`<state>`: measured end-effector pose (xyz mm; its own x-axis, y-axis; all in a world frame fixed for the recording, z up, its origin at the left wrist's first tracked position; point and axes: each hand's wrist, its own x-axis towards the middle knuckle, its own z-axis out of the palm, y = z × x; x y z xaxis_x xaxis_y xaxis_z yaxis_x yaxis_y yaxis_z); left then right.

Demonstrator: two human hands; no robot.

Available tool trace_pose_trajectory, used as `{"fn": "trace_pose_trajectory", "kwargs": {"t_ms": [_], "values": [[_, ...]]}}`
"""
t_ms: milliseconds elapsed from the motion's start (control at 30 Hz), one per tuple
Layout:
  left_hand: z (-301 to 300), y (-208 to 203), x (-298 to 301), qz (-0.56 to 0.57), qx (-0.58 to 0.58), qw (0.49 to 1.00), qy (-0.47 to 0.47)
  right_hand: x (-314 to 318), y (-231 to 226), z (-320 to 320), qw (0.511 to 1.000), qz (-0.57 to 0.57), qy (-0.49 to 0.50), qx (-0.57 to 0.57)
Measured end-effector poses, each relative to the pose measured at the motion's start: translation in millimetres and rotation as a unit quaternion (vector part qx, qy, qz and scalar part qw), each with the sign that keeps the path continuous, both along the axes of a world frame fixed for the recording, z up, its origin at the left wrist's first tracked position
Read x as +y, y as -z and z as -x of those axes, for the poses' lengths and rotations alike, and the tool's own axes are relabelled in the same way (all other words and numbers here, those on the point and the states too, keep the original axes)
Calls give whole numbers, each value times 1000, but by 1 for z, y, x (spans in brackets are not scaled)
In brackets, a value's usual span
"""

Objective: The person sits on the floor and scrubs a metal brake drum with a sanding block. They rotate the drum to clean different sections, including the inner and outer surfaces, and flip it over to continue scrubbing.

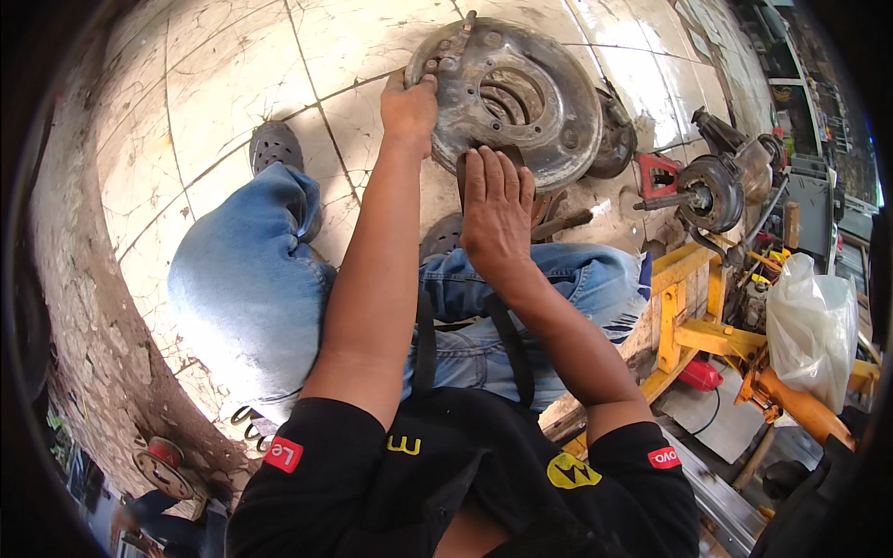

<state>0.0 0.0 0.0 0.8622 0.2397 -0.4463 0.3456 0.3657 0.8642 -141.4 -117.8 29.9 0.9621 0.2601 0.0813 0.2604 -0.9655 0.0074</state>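
A round, worn metal brake backing plate with a large central hole is held up in front of me, above the tiled floor. My left hand grips its left rim, fingers closed round the edge beside a bolted fitting. At the plate's lower edge, my right hand presses down with straight fingers held side by side. Under those fingers is a dark flat piece, mostly covered by the hand; its kind does not show. My thumb is hidden there. Behind the plate's right side sits another dark round metal part.
To the right, an axle hub assembly stands near a red stand. A yellow metal frame and a clear plastic bag are close to my right elbow. A rough wall or ledge runs along the left.
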Motion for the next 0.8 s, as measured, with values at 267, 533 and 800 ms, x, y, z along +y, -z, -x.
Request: {"fn": "trace_pose_trajectory", "kwargs": {"t_ms": [267,533,800], "values": [[5,-4,-8,41,24,999,-23,-57,-21,-4,998,14,-62,-3],[1,4,-2,1,19,1000,-15,-37,-3,0,998,-36,8,-43],[1,10,3,43,-7,999,-3,-31,3,2,997,-58,7,-53]]}}
